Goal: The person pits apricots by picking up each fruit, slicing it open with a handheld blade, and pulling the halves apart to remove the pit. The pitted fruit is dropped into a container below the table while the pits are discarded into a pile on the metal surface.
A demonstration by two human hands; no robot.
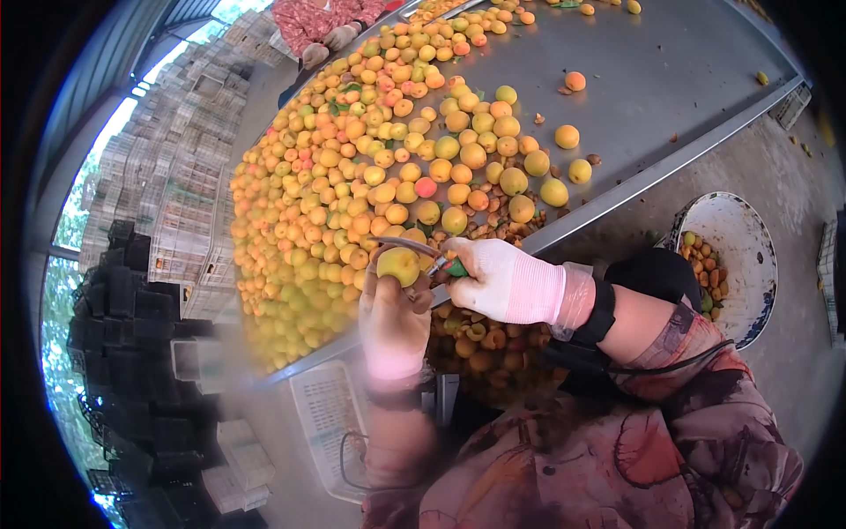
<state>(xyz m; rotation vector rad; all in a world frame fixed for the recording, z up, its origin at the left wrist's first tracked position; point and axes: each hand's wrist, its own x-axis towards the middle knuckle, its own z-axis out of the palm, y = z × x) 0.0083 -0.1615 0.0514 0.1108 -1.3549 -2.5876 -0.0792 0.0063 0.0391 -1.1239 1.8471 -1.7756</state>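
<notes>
My left hand (392,326), in a whitish glove, is closed around a yellow apricot (398,265), held up above the table's near edge. In my right hand (511,280), gloved in white with a pink cuff, is a small knife with a green handle (455,267). Its metal part meets the apricot's right side, and a dark curved strip (405,242) runs over the top of the fruit. Just beyond both hands lies a big heap of apricots (339,189), orange to greenish yellow, with a few leaves among them.
The heap rests on a metal table (652,53) with a raised rim. Below it are more apricots (485,344) near my lap. A white bucket (736,238) with fruit pieces stands right, a white crate (326,414) lower left. Crates are stacked left. Another person (322,31) is across the table.
</notes>
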